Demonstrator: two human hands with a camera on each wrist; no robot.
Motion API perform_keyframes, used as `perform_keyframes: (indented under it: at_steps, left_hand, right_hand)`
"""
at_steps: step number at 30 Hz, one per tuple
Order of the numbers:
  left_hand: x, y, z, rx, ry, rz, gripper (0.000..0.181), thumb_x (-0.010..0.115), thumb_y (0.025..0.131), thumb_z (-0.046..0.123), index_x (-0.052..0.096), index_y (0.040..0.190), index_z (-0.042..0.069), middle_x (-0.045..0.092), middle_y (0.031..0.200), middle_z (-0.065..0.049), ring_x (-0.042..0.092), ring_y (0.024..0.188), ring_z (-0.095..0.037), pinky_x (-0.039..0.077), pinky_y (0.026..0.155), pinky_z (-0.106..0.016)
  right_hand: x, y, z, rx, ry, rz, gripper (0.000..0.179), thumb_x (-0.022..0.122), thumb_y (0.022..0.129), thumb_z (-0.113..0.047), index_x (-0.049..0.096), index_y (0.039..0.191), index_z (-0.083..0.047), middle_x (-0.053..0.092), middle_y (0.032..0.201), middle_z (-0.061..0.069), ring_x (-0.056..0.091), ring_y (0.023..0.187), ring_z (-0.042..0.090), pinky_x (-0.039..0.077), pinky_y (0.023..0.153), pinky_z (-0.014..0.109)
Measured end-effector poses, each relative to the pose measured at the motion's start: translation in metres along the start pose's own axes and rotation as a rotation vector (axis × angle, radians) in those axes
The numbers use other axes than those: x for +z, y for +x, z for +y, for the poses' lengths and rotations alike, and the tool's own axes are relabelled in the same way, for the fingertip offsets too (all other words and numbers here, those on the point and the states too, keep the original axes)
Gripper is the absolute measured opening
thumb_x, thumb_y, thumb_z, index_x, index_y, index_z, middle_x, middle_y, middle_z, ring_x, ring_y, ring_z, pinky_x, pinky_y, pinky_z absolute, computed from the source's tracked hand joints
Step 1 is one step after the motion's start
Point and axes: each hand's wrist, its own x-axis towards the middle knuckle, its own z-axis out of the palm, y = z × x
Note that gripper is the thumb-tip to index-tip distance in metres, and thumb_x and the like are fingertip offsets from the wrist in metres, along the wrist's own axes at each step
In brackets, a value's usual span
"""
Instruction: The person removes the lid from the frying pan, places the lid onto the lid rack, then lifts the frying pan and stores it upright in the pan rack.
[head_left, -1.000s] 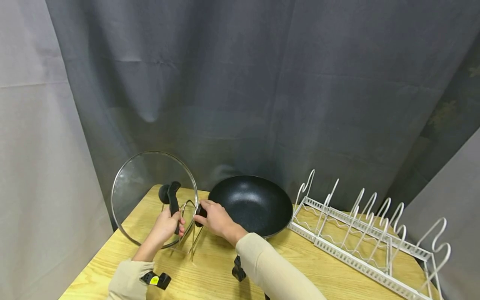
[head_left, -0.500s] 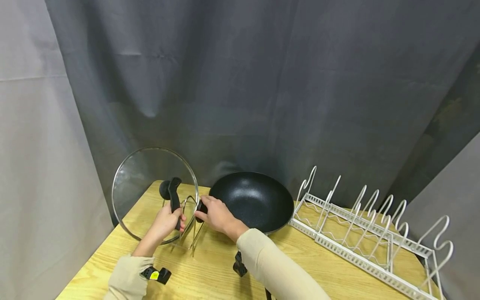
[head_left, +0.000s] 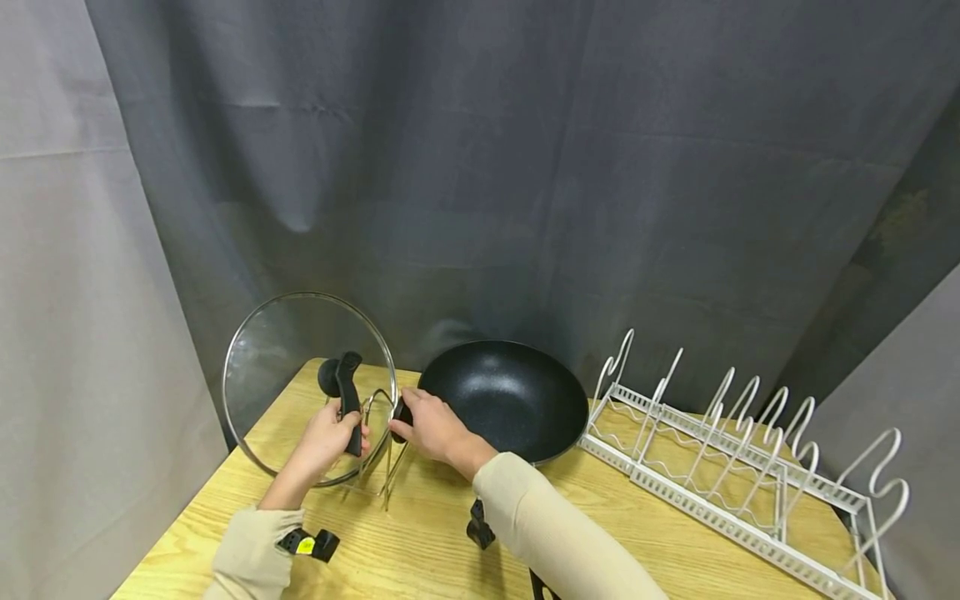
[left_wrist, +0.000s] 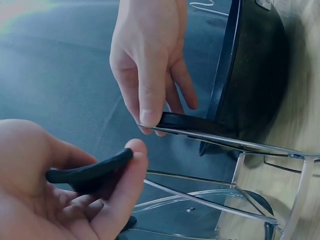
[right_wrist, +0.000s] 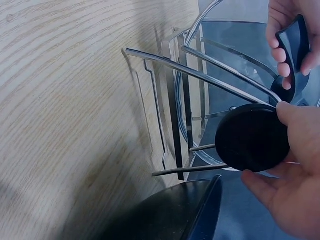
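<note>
A dark grey cloth curtain hangs behind the far edge of my light wood-grain table. Toward the table's right edge runs a long white metal rack, a row of tall wire loops rising from its slotted rails. The big round clear-glass lid with a metal rim stands upright near the far left corner. The deep round black pan sits open side up at the middle of the far edge, just beside the rack's end. Between lid and pan I have the small silvery wire stand, with the lid's lower rim showing among its wires.

My left hand is wrapped round the lower part of the lid's curved black handle, thumb on one side, fingers on the other. My right hand has a narrow grip, thumb and fingers pinching the edges of a flat black disc at the top of the stand's wire loop; I cannot tell whether the disc is fixed to it.
</note>
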Motion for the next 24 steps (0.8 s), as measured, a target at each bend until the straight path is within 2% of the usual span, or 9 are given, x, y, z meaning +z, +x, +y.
perform_keyframes:
  at_steps: [6, 9, 12, 16, 20, 24]
  left_hand:
    - [-0.004, 0.0, 0.005, 0.017, 0.144, 0.018, 0.03, 0.041, 0.097, 0.007, 0.044, 0.119, -0.014, 0.065, 0.083, -0.018, 0.067, 0.066, -0.024, 0.055, 0.06, -0.032]
    - [-0.007, -0.002, 0.008, 0.036, 0.275, 0.048, 0.03, 0.045, 0.097, 0.011, 0.05, 0.115, -0.012, 0.067, 0.087, -0.02, 0.066, 0.069, -0.024, 0.053, 0.06, -0.031]
    - [-0.009, -0.001, 0.011, 0.082, 0.428, 0.082, 0.025, 0.049, 0.096, 0.014, 0.056, 0.104, -0.009, 0.066, 0.079, -0.015, 0.061, 0.063, -0.02, 0.048, 0.056, -0.03]
    - [-0.014, 0.0, 0.016, 0.114, 0.573, 0.11, 0.025, 0.051, 0.096, 0.02, 0.058, 0.09, -0.003, 0.053, 0.061, -0.005, 0.049, 0.052, -0.017, 0.039, 0.05, -0.029]
    - [-0.022, 0.0, 0.025, 0.133, 0.692, 0.144, 0.03, 0.049, 0.096, 0.025, 0.063, 0.089, 0.0, 0.054, 0.063, -0.004, 0.047, 0.052, -0.017, 0.038, 0.049, -0.029]
    - [-0.029, -0.004, 0.037, 0.15, 0.775, 0.222, 0.034, 0.047, 0.097, 0.03, 0.066, 0.091, 0.002, 0.059, 0.066, -0.005, 0.051, 0.052, -0.019, 0.038, 0.044, -0.032]
  right_hand:
    - [-0.005, -0.002, -0.001, 0.037, -0.035, -0.034, 0.06, 0.053, 0.096, -0.043, 0.039, 0.143, -0.009, 0.044, 0.142, 0.01, 0.045, 0.126, 0.025, 0.039, 0.102, 0.037]
    - [-0.006, -0.002, -0.001, 0.04, -0.04, -0.05, 0.061, 0.052, 0.096, -0.044, 0.038, 0.143, -0.008, 0.043, 0.142, 0.011, 0.045, 0.127, 0.026, 0.039, 0.102, 0.038]
    - [-0.008, -0.002, 0.0, 0.037, -0.046, -0.062, 0.062, 0.052, 0.096, -0.042, 0.037, 0.143, -0.005, 0.044, 0.141, 0.013, 0.045, 0.126, 0.027, 0.039, 0.102, 0.038]
    - [-0.013, -0.002, 0.002, 0.046, -0.06, -0.087, 0.06, 0.051, 0.097, -0.04, 0.036, 0.143, -0.005, 0.045, 0.139, 0.014, 0.047, 0.124, 0.027, 0.04, 0.101, 0.038]
    - [-0.021, -0.006, 0.004, 0.041, -0.078, -0.107, 0.058, 0.05, 0.097, -0.04, 0.037, 0.143, -0.006, 0.045, 0.137, 0.015, 0.046, 0.124, 0.028, 0.039, 0.101, 0.038]
    - [-0.031, -0.013, 0.008, 0.019, -0.102, -0.102, 0.055, 0.052, 0.097, -0.036, 0.04, 0.141, -0.005, 0.048, 0.134, 0.015, 0.047, 0.122, 0.029, 0.039, 0.101, 0.037]
